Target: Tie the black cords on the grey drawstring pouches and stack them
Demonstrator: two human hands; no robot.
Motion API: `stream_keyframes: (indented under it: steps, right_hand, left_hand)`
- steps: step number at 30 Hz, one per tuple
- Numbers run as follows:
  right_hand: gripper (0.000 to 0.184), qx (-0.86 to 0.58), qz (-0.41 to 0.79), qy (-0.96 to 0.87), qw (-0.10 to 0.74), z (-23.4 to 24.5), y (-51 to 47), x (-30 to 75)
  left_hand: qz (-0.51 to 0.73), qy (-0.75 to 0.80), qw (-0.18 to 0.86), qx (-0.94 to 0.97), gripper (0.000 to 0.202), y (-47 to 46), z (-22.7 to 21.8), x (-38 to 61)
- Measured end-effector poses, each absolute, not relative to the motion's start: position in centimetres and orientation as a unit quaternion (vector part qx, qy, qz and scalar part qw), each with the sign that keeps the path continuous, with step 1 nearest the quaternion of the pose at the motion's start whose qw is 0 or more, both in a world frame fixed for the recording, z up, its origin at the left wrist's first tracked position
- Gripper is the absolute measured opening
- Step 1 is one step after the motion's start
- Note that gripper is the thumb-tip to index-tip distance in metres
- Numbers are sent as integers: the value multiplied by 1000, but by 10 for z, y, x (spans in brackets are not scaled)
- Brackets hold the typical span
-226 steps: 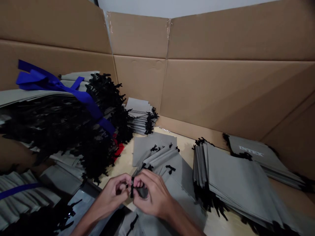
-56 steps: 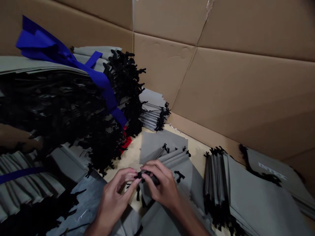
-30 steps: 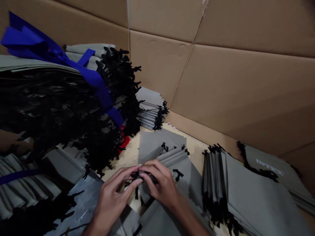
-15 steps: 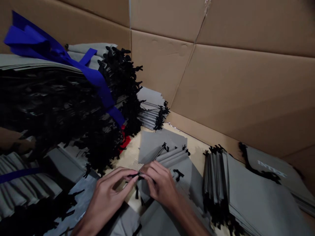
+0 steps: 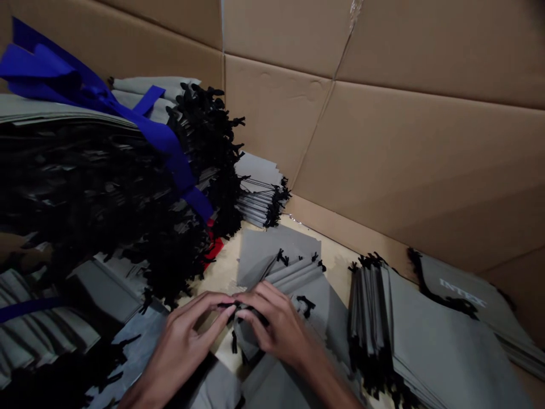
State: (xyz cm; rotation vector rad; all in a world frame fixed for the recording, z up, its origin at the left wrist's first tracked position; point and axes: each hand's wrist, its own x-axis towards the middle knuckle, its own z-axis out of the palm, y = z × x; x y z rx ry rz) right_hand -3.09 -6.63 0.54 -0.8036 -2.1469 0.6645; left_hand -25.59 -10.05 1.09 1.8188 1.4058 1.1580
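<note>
The grey bag (image 5: 249,341) is right in the action, pinned under both hands at the near edge of the pale table (image 5: 221,272)! The left hand (image 5: 183,335) reaches in from its left, fingers stretched long, and the right hand (image 5: 272,324) arches over its top. The hands are together here, fingertips meeting and clamped on a black cord (image 5: 227,305) at the bag's edge, while a short end of cord (image 5: 234,342) dangles just below.

Now look beyond the bag: a fanned spread of more grey bags (image 5: 276,250) lies just behind it, black cord ends bunched along their top. Further back sits a small stack (image 5: 259,193), tucked against the cardboard wall (image 5: 426,170).

To the bag's right, a big neat stack (image 5: 438,335) lies with its black cords hanging along the near side, and past that, another bag printed INTEX (image 5: 462,292) tops a pile by the wall. To the bag's left, there's a towering bundle of black cords (image 5: 106,187), tied with a blue strap (image 5: 157,136), a flash of red (image 5: 215,250) peeking out at its foot. Closer in on that side, folded bags (image 5: 25,326) sit under a blue band (image 5: 29,307).
</note>
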Motion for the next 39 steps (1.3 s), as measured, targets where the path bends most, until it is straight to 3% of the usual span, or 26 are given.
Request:
stream_keyframes:
  steps: [8, 19, 28, 39]
  right_hand:
    - [15, -310, 257, -857, 323, 12, -67, -33]
    - [16, -306, 408, -762, 399, 6, -65, -39]
    - [14, -319, 398, -749, 424, 10, -60, -41]
    - [20, -317, 299, -798, 416, 5, -52, -42]
  left_hand:
    - [388, 502, 437, 637, 17, -94, 14, -257]
    - [380, 441, 625, 520, 27, -67, 8, -257]
    - [375, 490, 594, 517, 20, -59, 10, -256]
    - [465, 512, 483, 537, 36, -78, 0, -250]
